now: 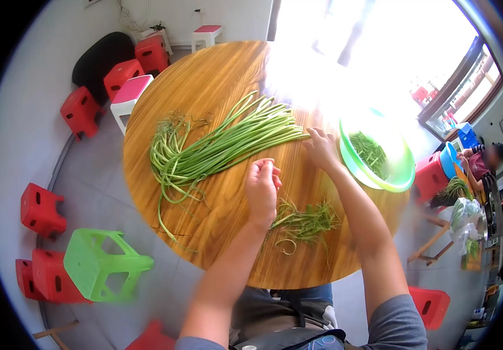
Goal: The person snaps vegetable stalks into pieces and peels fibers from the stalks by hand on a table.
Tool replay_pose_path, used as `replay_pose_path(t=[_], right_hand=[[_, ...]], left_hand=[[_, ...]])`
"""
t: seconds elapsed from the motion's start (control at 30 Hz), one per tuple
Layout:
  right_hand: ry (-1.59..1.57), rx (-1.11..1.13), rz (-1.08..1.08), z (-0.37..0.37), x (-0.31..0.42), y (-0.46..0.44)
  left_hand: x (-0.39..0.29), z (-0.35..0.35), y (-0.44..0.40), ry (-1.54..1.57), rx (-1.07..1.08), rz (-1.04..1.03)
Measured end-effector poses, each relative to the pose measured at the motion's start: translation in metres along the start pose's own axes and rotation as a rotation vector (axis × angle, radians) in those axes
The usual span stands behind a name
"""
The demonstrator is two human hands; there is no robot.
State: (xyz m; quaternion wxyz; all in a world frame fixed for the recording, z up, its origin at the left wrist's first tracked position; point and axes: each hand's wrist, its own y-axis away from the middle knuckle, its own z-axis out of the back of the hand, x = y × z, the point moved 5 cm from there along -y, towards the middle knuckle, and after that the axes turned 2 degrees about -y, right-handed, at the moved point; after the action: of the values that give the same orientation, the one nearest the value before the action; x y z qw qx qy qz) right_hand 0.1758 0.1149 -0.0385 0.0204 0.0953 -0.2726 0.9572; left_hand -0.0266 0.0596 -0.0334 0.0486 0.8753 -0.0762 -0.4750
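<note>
A large bundle of long green garlic scapes (234, 137) lies across the round wooden table, with thin curled tips at its left end. My right hand (322, 149) is at the cut ends on the right, thumb and fingertips around the end of a stalk. Below the bundle, my left hand (263, 184) is raised with its fingers curled in a pinch; whatever is inside it is hidden. A small heap of thin trimmed tips (307, 223) sits between my forearms. Right of my right hand stands a green basin (346, 150) holding short cut green pieces (369, 154).
The wooden table (228, 70) has a bright window behind it. Red stools (82, 111) and a green stool (96, 262) stand at the left. On the right, a person (485, 160) sits by a blue basin (450, 158) and a plastic bag of greens (466, 213).
</note>
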Motion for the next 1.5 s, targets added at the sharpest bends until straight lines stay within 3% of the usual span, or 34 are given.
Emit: replay_pose_path(t=[0.13, 0.23, 0.3, 0.37, 0.4, 0.47, 0.53, 0.67, 0.73, 0.9, 1.07, 1.17, 1.23, 1.27, 1.37, 1.43, 1.5], right_hand=[[-0.038, 0.314, -0.109, 0.0, -0.004, 0.009], [-0.081, 0.227, 0.02, 0.019, 0.008, 0.023], [-0.198, 0.325, 0.013, 0.02, 0.008, 0.028], [-0.287, 0.469, -0.036, 0.043, 0.019, 0.034], [-0.377, 0.43, -0.012, 0.058, 0.025, 0.034], [-0.554, 0.36, 0.036, 0.091, 0.037, 0.04], [-0.842, 0.369, -0.097, 0.129, 0.041, 0.05], [-1.102, -0.004, -0.247, 0.198, 0.001, 0.055], [-1.525, -0.2, -0.211, 0.225, -0.026, 0.05], [-1.981, -0.405, -0.238, 0.266, -0.086, 0.057], [-2.036, -0.662, -0.221, 0.295, -0.137, 0.082], [-1.946, -0.894, -0.333, 0.316, -0.155, 0.098], [-2.007, -0.732, -0.346, 0.311, -0.149, 0.099], [-2.045, -0.625, -0.363, 0.302, -0.144, 0.1], [-2.157, -0.32, -0.374, 0.283, -0.093, 0.1], [-2.302, -0.096, -0.361, 0.272, -0.056, 0.1], [-2.378, -0.005, -0.479, 0.263, -0.018, 0.101]], left_hand=[[-0.002, -0.008, 0.004, -0.321, 0.109, -0.127], [0.006, -0.013, 0.006, -0.581, 0.181, -0.245], [0.004, -0.017, 0.01, -0.745, 0.193, -0.393], [-0.01, -0.023, 0.02, -1.028, 0.104, -0.817], [-0.017, -0.027, 0.026, -1.199, 0.04, -0.989], [-0.02, -0.03, 0.028, -1.365, -0.03, -1.13], [-0.017, -0.024, 0.02, -1.363, -0.024, -1.075], [-0.036, -0.007, 0.009, -1.413, -0.103, -0.899], [-0.045, 0.005, -0.001, -1.359, -0.183, -0.863], [-0.048, 0.021, -0.011, -1.059, -0.283, -0.832], [-0.032, 0.033, -0.025, -1.017, -0.278, -0.8], [-0.033, 0.038, -0.029, -0.972, -0.286, -0.712], [-0.045, 0.029, -0.018, -0.863, -0.27, -0.584], [-0.053, 0.023, -0.009, -0.765, -0.254, -0.66], [-0.069, 0.013, 0.002, -0.462, -0.113, -0.519], [-0.076, 0.006, 0.006, -0.445, -0.008, -0.457], [-0.088, -0.009, 0.018, -0.469, 0.113, -0.43]])
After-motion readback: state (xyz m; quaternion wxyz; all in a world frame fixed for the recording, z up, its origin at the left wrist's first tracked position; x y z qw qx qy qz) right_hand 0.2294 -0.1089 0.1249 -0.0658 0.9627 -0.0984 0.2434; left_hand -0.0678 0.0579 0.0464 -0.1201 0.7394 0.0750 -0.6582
